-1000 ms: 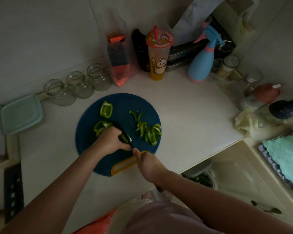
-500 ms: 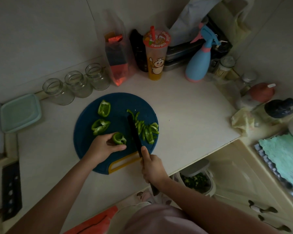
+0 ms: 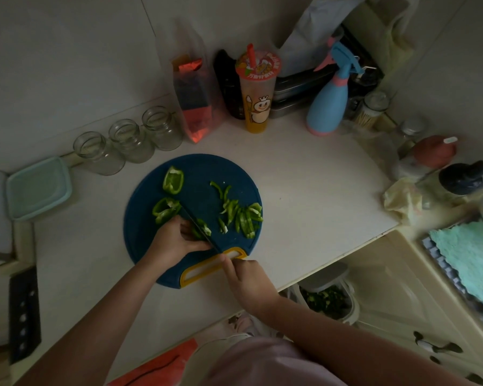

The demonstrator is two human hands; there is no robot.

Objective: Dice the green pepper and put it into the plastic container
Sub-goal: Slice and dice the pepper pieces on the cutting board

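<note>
The left hand (image 3: 176, 240) is curled down over a piece of green pepper (image 3: 202, 229) near the middle of the round blue cutting board (image 3: 151, 246), fingers bent and pinning it, so most of that piece is hidden under the knuckles; the right hand (image 3: 248, 282), at about 5 o'clock from the board's centre, is closed around the handle of a dark knife (image 3: 198, 224), the handle itself wholly covered by the fist, and the blade runs up toward 11 o'clock across the held piece, hard to trace in the dim light. Two larger uncut pepper pieces lie at 10 and 11 o'clock on the board (image 3: 173, 180), and a heap of cut strips (image 3: 243, 217) sits at 3 o'clock. The board's yellow-rimmed handle slot (image 3: 207, 270) lies at 6 o'clock, partly covered by the right hand. The plastic container (image 3: 38, 188), pale teal and square, rests well apart at 9 o'clock by the wall; whether anything is in it cannot be told. Three glass jars (image 3: 129, 140) stand at 11 o'clock and look see-through with nothing visible inside. Below the counter edge at 4 o'clock a lidded tub (image 3: 328, 298) holds dark green chopped bits, partly cut off by the counter
</note>
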